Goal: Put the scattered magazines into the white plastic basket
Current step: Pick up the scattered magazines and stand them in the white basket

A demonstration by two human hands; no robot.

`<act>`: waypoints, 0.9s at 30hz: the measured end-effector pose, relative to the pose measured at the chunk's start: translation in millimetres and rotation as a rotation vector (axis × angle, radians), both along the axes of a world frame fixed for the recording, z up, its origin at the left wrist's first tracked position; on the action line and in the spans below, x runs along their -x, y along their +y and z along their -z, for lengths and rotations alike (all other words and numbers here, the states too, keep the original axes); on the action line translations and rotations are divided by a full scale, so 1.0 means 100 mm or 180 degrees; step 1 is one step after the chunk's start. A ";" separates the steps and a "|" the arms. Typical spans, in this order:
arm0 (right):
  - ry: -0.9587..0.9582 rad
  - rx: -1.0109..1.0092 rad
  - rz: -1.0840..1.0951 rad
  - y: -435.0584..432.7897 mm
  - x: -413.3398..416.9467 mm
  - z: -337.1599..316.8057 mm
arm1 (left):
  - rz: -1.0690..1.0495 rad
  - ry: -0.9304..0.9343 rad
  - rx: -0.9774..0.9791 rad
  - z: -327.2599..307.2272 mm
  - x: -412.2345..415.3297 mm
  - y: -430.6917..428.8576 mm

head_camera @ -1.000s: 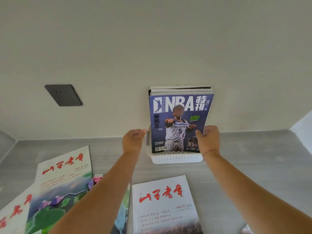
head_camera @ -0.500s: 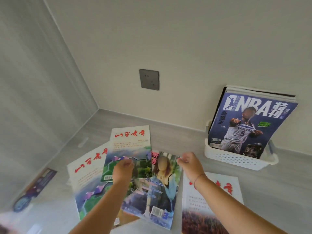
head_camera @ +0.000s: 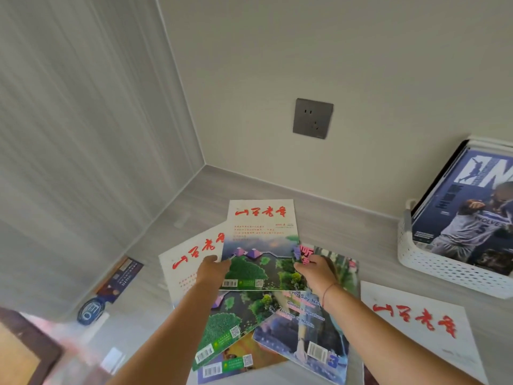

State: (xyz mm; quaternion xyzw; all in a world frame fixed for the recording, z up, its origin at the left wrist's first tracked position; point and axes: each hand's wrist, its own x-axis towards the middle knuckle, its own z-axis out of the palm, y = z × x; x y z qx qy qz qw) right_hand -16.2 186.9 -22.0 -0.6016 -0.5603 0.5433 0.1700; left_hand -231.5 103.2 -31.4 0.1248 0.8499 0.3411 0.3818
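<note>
Both hands on the top magazine now: left hand pinching its left edge, right hand closed on its right edge (red title up). It lies on the counter pile; the basket stands far right, holding magazines upright.

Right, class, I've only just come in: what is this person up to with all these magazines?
A person is tidying magazines into a white basket, which already holds several upright. Both hands, left and right, grip the side edges of the top magazine in a loose pile on the grey surface. Another magazine lies apart, nearer the basket.
</note>
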 end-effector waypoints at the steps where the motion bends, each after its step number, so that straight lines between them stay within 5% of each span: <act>1: 0.0021 0.0052 0.0033 0.01 0.04 0.00 | 0.0033 -0.0020 -0.0024 0.00 0.02 0.06; 8: -0.0137 0.0299 0.0334 0.11 0.11 0.06 | -0.0371 -0.1282 -0.0699 0.05 0.22 0.12; 13: -0.0056 0.0427 0.0384 0.12 0.09 0.20 | -0.0199 -0.0855 -0.0770 0.05 0.24 0.16; 16: 0.0027 0.0449 0.0290 0.09 0.06 0.27 | 0.0262 -0.0451 -0.0306 0.04 0.17 0.18; 20: 0.0034 0.0302 0.0455 0.09 0.05 0.28 | 0.0638 -0.0047 -0.0590 -0.08 0.11 0.20; 24: 0.0224 0.0499 0.0555 0.09 -0.01 0.22 | 0.0780 -0.0400 -0.1298 -0.41 0.01 0.18; 27: 0.1119 0.1158 0.0920 0.05 -0.14 0.14 | 0.1038 -0.0723 -0.1669 -0.68 -0.11 0.21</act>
